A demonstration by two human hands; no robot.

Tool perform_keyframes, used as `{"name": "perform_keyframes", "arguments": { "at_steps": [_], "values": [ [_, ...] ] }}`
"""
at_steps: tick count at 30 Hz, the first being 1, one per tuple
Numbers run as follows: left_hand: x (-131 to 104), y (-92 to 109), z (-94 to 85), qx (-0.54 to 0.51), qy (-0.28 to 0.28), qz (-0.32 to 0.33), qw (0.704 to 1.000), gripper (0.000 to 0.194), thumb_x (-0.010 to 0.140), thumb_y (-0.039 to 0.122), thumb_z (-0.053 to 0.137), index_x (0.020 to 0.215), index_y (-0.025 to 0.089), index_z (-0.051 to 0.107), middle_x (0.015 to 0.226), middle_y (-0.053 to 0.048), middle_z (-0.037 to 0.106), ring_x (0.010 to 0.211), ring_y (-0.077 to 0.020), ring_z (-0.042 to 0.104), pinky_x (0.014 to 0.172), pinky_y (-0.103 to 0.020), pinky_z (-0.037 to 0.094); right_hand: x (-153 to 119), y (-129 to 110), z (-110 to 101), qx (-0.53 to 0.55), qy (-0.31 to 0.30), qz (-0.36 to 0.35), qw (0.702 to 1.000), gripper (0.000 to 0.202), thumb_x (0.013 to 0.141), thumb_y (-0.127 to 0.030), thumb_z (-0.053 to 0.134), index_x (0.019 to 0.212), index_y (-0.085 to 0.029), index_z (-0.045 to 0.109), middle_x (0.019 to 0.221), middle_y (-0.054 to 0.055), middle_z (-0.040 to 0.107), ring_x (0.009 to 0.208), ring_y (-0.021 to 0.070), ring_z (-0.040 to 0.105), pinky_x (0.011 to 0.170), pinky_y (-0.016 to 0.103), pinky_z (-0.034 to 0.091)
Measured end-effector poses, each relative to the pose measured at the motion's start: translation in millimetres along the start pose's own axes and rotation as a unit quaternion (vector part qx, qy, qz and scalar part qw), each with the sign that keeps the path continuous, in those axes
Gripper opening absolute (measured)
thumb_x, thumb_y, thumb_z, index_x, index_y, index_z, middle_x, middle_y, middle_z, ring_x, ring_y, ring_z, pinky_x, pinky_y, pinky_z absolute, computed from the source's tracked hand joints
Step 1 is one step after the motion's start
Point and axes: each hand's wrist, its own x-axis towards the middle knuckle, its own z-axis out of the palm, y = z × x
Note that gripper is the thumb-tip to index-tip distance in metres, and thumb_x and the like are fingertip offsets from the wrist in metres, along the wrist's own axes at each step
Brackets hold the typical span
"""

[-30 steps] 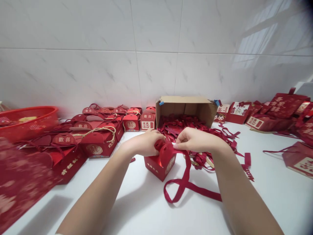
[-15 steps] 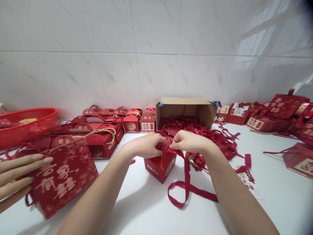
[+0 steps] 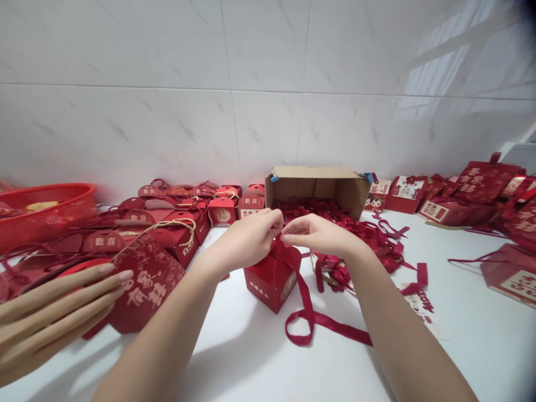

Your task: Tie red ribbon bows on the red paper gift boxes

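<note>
A small red gift box [image 3: 268, 285] with gold lettering sits on the white table, one corner towards me. My left hand [image 3: 251, 237] is closed just above its top, fingers curled on a dark red ribbon [image 3: 344, 329]. My right hand [image 3: 322, 237] meets it from the right, thumb and index finger pinched at the ribbon; the fingertips partly hide what lies between them. From the box top the ribbon runs down the right side, loops on the table and passes under my right forearm.
Another person's hand [image 3: 62, 312] touches a red patterned box [image 3: 146, 285] on the left. Behind are rows of red boxes [image 3: 221, 212] and a red plastic basket [image 3: 46, 220]. A cardboard carton [image 3: 320, 172] lies on its side, spilling ribbons [image 3: 377, 240]. More red boxes [image 3: 508, 273] stand at right.
Both my hands have risen slightly above the box, and the ribbon now hangs closer to the box's right side. The other person's hand and the patterned box have moved right.
</note>
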Motion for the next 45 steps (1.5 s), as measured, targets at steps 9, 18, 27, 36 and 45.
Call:
{"name": "perform_keyframes", "arguments": {
  "at_steps": [9,18,27,36,45],
  "values": [
    [-14.2,-7.7,-14.6,0.010,-0.066,-0.071,0.995,0.051,0.077,0.046,0.050,0.124,0.027,0.041,0.111,-0.007,0.060,0.087,-0.0228,0.060,0.064,-0.027,0.043,-7.5,-20.8,2.0,0.149,0.189,-0.128,0.962,0.022,0.078,-0.038,0.059,0.078,-0.017,0.058,0.075,0.001,0.061,0.068,0.0117,0.057,0.065,0.025,0.046],
    [-1.4,-30.6,-12.3,0.005,-0.189,-0.077,0.979,0.037,0.073,0.024,0.045,0.109,0.025,0.054,0.087,-0.004,0.066,0.069,-0.0179,0.059,0.054,-0.023,0.039,-53.8,-49.9,-3.9,0.176,0.350,-0.197,0.899,0.022,0.082,-0.046,0.052,0.094,-0.028,0.058,0.078,0.002,0.059,0.076,0.0176,0.059,0.064,0.030,0.048],
    [0.8,-36.6,-14.7,-0.014,-0.195,-0.074,0.978,0.041,0.076,0.025,0.043,0.117,0.019,0.047,0.085,-0.004,0.063,0.067,-0.0156,0.055,0.054,-0.022,0.040,-6.5,-17.2,13.1,0.019,0.063,0.011,0.998,0.023,0.077,-0.037,0.055,0.067,-0.016,0.056,0.062,-0.001,0.051,0.053,0.0081,0.042,0.047,0.021,0.032],
    [-8.4,-31.7,-14.5,-0.042,-0.163,-0.064,0.984,0.021,0.074,0.019,0.042,0.092,0.022,0.053,0.067,0.002,0.057,0.056,-0.0124,0.048,0.047,-0.021,0.031,22.1,8.6,36.6,0.009,0.007,0.081,0.997,0.013,0.072,-0.029,0.055,0.069,-0.017,0.057,0.060,-0.002,0.052,0.050,0.0076,0.044,0.045,0.019,0.031],
    [-4.4,-28.9,-12.4,-0.066,-0.208,-0.079,0.973,0.023,0.071,0.018,0.046,0.093,0.021,0.051,0.075,-0.002,0.063,0.063,-0.0172,0.054,0.051,-0.024,0.034,29.4,17.3,40.4,0.033,0.005,0.066,0.997,0.014,0.069,-0.025,0.054,0.058,-0.016,0.051,0.058,-0.001,0.052,0.051,0.0085,0.044,0.051,0.021,0.035]
  ]
}}
